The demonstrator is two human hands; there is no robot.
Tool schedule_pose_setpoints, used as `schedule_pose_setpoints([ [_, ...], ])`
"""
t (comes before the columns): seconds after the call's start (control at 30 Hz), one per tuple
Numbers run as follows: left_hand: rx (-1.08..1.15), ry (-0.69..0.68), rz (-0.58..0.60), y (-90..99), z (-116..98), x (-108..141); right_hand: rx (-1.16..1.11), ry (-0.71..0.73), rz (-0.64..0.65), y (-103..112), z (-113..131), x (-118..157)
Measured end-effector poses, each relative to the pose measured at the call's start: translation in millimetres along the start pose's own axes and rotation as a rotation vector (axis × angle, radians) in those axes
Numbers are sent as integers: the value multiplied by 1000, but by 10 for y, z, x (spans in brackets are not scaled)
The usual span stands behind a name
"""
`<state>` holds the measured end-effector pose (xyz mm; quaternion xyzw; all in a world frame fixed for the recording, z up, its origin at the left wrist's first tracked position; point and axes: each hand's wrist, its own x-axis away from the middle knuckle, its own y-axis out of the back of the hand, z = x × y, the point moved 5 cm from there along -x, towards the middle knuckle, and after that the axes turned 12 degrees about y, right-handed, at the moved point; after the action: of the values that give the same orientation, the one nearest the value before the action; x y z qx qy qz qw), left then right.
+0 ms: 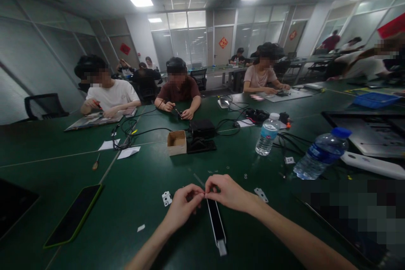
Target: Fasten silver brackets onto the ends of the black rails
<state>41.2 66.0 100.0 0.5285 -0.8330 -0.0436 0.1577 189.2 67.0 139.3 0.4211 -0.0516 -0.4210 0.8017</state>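
Note:
My left hand (182, 206) and my right hand (226, 192) meet over the green table (133, 202), fingertips pinched together on something too small to make out. Right beneath them lies a long narrow black strip with pale edges (217, 225), pointing toward me. A small white metal bracket (166, 198) sits just left of my left hand, and another bracket (261, 194) lies to the right of my right hand. A thin rod (198, 179) rests beyond my fingers.
A dark phone in a green case (74, 215) lies at the left. A cardboard box (176, 142), black devices and cables sit mid-table. Two water bottles (267, 134) (321, 152) stand and lie at the right. Three people work across the table; a screwdriver (95, 162) lies left.

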Motion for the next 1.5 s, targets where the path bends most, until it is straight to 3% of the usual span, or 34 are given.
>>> schedule_pose_setpoints([
  [0.17, 128, 113, 117, -1, 47, -35, 176, 25, 10, -23, 1, -6],
  [0.27, 85, 113, 148, 6, 35, -29, 232, 39, 28, -46, -12, -4],
  [0.5, -334, -31, 3, 175, 60, -59, 257, -97, 92, 95, -190, 39],
  [0.63, -495, -53, -29, 185, 100, -80, 245, -221, 246, 157, -297, 104],
  [0.8, -472, 1, -24, 125, 153, -101, 182, -265, 371, 47, -398, 167],
  [0.97, -445, 8, -66, 101, 177, -99, 129, -259, 377, -34, -474, 171],
  [1.5, -405, -21, -116, 63, 239, -98, 49, -298, 375, -18, -444, 167],
])
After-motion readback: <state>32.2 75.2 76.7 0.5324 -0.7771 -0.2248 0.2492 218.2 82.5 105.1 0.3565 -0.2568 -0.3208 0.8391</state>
